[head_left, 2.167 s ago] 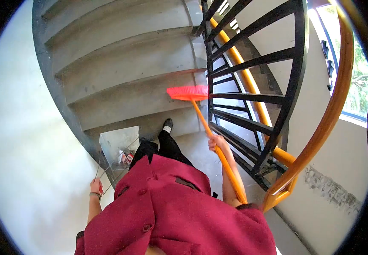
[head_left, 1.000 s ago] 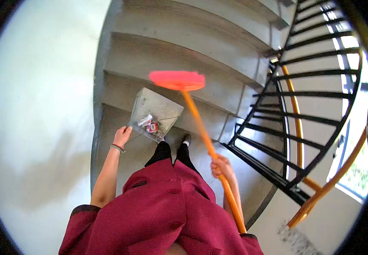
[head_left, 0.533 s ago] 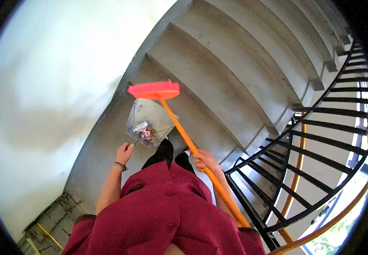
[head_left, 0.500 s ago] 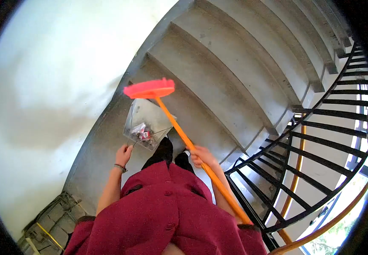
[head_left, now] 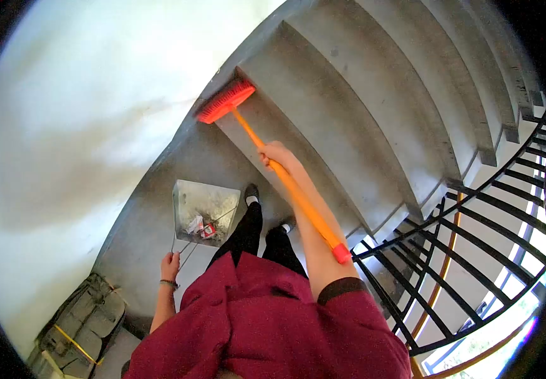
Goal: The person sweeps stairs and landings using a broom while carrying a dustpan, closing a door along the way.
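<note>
My right hand point(head_left: 275, 155) is wrapped round the orange handle of a broom point(head_left: 304, 201). The broom's red bristle head point(head_left: 227, 101) is at the wall end of a low step, slightly blurred. Lower left, my left hand point(head_left: 170, 266) is closed on the thin wire handle of a metal dustpan point(head_left: 188, 196). The dustpan is beside my feet, with a red-and-white packet point(head_left: 208, 231), a crumpled white scrap point(head_left: 195, 224) and dark dirt in it.
Curved grey concrete steps point(head_left: 349, 95) rise to the upper right. A white wall point(head_left: 65, 126) runs along the left. Black railing bars point(head_left: 475, 234) with a wooden handrail point(head_left: 506, 354) stand on the right. Dark grey bulky objects point(head_left: 87, 322) lie at lower left.
The broom has gone up and away from me, from above the dustpan to the step by the wall, my right arm stretching out. My left hand and the dustpan appear slightly lower left.
</note>
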Demonstrator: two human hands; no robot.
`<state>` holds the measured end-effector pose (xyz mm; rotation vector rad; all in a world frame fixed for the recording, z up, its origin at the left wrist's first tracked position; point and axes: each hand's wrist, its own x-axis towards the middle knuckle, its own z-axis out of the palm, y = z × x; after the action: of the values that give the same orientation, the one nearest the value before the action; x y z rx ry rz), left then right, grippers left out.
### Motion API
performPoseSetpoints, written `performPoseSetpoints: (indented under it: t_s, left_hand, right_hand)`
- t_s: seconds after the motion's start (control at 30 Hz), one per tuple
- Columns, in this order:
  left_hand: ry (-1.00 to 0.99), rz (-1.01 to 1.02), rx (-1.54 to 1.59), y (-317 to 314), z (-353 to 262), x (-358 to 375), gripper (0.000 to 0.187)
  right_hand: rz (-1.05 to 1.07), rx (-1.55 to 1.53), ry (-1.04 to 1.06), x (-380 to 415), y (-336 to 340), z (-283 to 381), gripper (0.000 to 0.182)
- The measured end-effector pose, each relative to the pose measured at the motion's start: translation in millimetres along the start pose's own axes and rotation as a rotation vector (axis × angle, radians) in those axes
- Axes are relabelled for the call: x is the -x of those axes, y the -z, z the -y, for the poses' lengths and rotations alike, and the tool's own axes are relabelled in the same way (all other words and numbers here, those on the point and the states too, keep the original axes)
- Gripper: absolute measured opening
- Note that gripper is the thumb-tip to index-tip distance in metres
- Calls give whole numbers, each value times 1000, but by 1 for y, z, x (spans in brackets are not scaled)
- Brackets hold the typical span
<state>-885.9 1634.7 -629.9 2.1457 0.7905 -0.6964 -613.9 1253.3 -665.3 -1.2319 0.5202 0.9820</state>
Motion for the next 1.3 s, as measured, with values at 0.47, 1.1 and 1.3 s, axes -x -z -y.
performPoseSetpoints:
  t_s: [0.47,1.1,1.3]
  left_hand:
    - [335,321,45,-12,-22,-27,26]
    - [-123,150,25,-45,-16,105,23]
    - [-211,151,90,-71,-6,152,20]
  right_hand:
    - [-328,-327,-342,233,14,-124,9]
    - [-437,-698,-21,394,53,-393,12]
    - [-460,-770,-32,481,40,-484,14]
